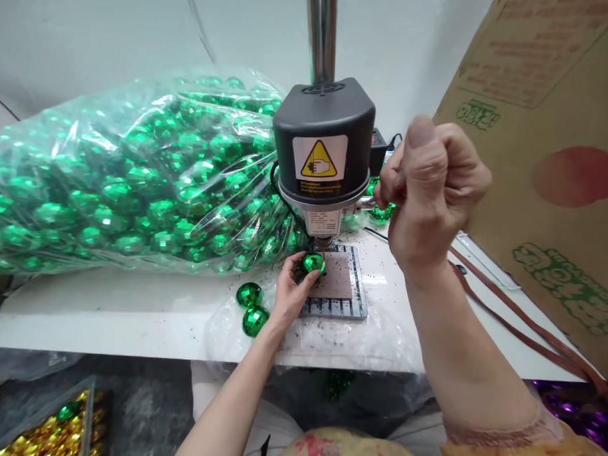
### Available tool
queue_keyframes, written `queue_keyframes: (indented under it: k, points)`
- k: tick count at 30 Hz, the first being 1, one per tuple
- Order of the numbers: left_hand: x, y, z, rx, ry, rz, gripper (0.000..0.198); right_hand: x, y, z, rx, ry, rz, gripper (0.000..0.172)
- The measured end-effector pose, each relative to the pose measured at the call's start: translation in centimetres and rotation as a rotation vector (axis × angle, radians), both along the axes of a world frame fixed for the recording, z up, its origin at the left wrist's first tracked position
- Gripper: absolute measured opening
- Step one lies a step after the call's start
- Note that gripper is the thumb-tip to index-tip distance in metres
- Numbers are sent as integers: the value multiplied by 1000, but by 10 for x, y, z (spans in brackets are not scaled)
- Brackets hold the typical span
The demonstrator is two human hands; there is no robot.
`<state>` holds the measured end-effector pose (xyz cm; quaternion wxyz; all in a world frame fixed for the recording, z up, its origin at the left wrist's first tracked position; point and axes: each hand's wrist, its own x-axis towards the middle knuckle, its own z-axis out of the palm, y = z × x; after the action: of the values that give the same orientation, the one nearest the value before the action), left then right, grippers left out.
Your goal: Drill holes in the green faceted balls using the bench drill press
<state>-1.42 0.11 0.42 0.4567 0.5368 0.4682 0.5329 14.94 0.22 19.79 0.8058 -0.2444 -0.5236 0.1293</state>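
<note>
The left hand (292,291) pinches a green faceted ball (313,262) between thumb and fingers, keeping it just below the chuck (324,242) of a black-topped bench drill press (325,144); whether the ball touches the drill bit is too small to tell. To the right of the press, the right hand (435,197) is curled into a fist around the end of its silver feed lever (365,203), though the fingers hide much of that grip. At the foot of the press, a brown board (338,283) lies on the slotted base plate (359,307), with dark specks scattered around. Two loose green balls (252,309) sit to the front left of the press, near the left wrist. A clear bag of green balls (133,187) fills the space left of the press, and a cardboard box (547,213) stands well to its right.
</note>
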Motion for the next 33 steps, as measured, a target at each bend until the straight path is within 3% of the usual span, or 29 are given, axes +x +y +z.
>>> queue_keyframes:
  k: [7, 13, 22, 33]
  points:
    - [2, 3, -5, 64, 167, -27, 54, 0, 1, -1, -46, -22, -60, 45]
    - [11, -4, -3, 193, 358, -5, 52, 2, 11, -6, 43, -50, -71, 43]
    - [15, -4, -1, 155, 333, -70, 51, 5, 11, -1, 21, -64, -31, 46]
    - [14, -4, -3, 158, 320, -84, 52, -7, -7, -35, 226, -43, -165, 54]
